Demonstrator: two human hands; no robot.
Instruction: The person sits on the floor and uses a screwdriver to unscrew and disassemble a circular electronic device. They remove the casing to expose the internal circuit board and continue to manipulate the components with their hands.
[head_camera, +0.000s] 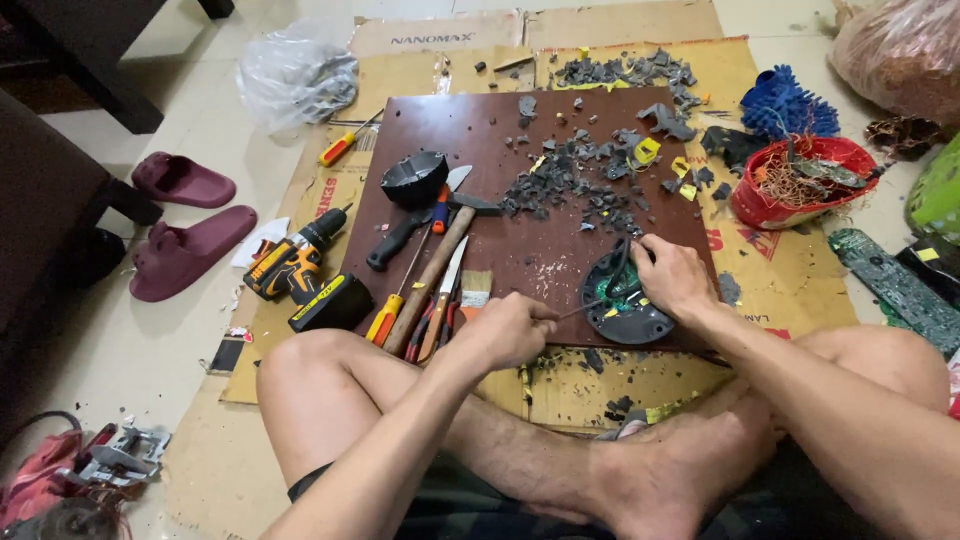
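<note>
I sit cross-legged on the floor at a dark brown board (540, 250). My left hand (505, 328) is closed around a thin metal tool whose tip reaches into a round black housing (625, 300) with a green circuit board inside. My right hand (672, 275) rests on the housing's right rim and grips it. Beside my left hand lie a wooden-handled hammer (435, 270), a yellow-handled screwdriver (392, 305), pliers and a small brush (475, 288).
Black plastic shards (580, 175) litter the board's far half. A black bowl-shaped shell (414, 178) sits at far left. A yellow-black cordless drill (295, 265) lies left on cardboard, a red bowl of wires (800, 180) at right, maroon slippers (185, 225) farther left.
</note>
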